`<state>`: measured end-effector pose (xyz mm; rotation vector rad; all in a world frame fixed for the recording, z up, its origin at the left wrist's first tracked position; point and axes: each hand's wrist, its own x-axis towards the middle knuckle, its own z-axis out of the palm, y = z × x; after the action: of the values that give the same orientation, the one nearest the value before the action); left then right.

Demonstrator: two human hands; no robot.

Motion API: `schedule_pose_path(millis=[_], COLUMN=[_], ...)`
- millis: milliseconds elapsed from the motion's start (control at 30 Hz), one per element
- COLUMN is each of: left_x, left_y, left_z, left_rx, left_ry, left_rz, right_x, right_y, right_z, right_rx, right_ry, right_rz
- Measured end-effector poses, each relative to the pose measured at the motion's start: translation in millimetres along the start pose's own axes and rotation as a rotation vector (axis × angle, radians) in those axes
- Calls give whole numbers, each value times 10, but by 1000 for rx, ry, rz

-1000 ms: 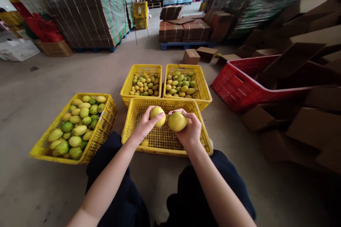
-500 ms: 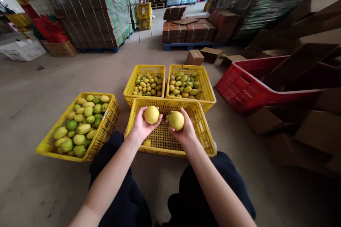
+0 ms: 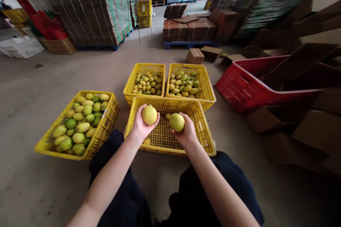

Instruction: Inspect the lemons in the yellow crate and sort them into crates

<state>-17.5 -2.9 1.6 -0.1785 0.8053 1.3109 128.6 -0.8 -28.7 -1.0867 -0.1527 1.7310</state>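
Observation:
My left hand (image 3: pixel 140 122) cups a round yellow lemon (image 3: pixel 149 115), its fingers curled beneath the fruit. In my right hand (image 3: pixel 188 130) sits a greener lemon (image 3: pixel 177 122), held from below and the right side. Both hands are above a yellow plastic crate (image 3: pixel 205 132) between my knees, a short gap apart. Two fruits show low in this crate: a small one (image 3: pixel 167 116) between my hands and a yellow one (image 3: pixel 146 141) near the front left.
At the left a tilted yellow crate (image 3: pixel 108 124) is piled with green and yellow lemons. Two more yellow crates of smaller fruit, a left one (image 3: pixel 130 81) and a right one (image 3: pixel 209 90), stand behind. A red crate (image 3: pixel 239 85) and cardboard boxes (image 3: pixel 317 131) lie to the right.
My left hand has shifted slightly left with its lemon. The lemon in my right hand has turned a little, and the small fruit behind it shows more clearly.

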Motion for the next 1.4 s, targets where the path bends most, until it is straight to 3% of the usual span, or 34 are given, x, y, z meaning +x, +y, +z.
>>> schedule_pose_path(millis=[200, 400, 633, 867, 1133, 1333, 1400], left_x=[33, 15, 28, 95, 100, 83, 74], left_y=[-67, -119, -159, -211, -216, -209, -206], left_z=[6, 44, 56, 43, 31, 50, 54], left_rx=[-13, 28, -2, 37, -10, -31, -37], left_ry=[41, 32, 54, 74, 31, 94, 99], left_rz=[-80, 75, -68, 21, -84, 6, 20], right_x=[-9, -61, -53, -5, -2, -14, -41], right_y=[-4, -33, -68, -22, -27, -6, -3], right_z=[-114, -140, -142, -165, -168, -151, -141], right_rx=[-17, 28, 92, 96, 85, 169, 228], right_ry=[116, 211, 185, 282, 255, 294, 247], right_rz=[115, 19, 172, 83, 121, 28, 13])
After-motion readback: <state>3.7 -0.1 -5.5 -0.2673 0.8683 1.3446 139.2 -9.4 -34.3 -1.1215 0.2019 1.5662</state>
